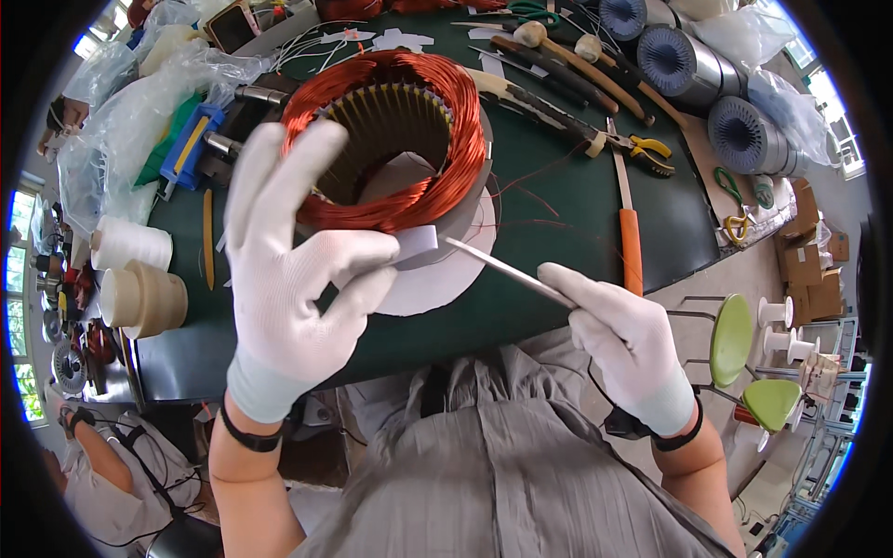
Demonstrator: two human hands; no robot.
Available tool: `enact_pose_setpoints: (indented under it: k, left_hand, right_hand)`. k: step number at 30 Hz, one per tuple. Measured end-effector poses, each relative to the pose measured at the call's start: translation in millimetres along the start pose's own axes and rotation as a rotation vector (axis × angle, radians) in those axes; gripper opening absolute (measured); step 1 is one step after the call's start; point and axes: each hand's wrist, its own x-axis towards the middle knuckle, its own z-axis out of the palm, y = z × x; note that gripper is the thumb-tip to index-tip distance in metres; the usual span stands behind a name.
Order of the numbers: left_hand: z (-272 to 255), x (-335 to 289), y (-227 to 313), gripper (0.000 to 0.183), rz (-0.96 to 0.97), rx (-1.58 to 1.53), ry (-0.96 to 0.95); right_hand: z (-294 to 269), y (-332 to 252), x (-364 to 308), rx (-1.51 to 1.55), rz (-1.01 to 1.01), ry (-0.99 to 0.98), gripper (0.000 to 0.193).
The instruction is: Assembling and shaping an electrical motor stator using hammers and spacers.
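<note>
A motor stator [460, 121] wound with thick red-brown copper wire stands on the dark green table, on a round white sheet [437, 290]. In front of it, my gloved left hand [293, 265] pinches a small white paper strip [419, 244] between thumb and a finger, its other fingers raised over the winding's left side. My gloved right hand [619, 330] is closed round a thin, pale, flat stick [502, 270]. The stick's tip points at the strip, close to its right end. Loose thin red wires [535, 191] trail to the right of the stator.
An orange-handled knife [630, 246], yellow-handled pliers [649, 153] and mallets [558, 51] lie right and behind. Metal stator cores [670, 60] line the far right. Thread spools [139, 298], a yellow stick [208, 240] and plastic bags [112, 158] are left. Another person [121, 484] sits lower left.
</note>
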Motion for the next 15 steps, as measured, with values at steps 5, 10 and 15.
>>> enact_pose_setpoints:
  k: [5, 10, 15]
  left_hand:
    - [5, 0, -19, 0.030, 0.169, 0.045, -0.072]
    - [22, 4, 10, 0.031, 0.126, 0.160, -0.056]
    - [49, 12, 22, 0.032, 0.126, 0.202, 0.071]
  right_hand:
    - [-9, -15, -2, -0.419, -0.134, 0.024, 0.066]
    - [-28, -44, 12, -0.733, -0.175, 0.013, 0.060]
    - [-32, -53, 33, -0.931, -0.116, -0.049, 0.061]
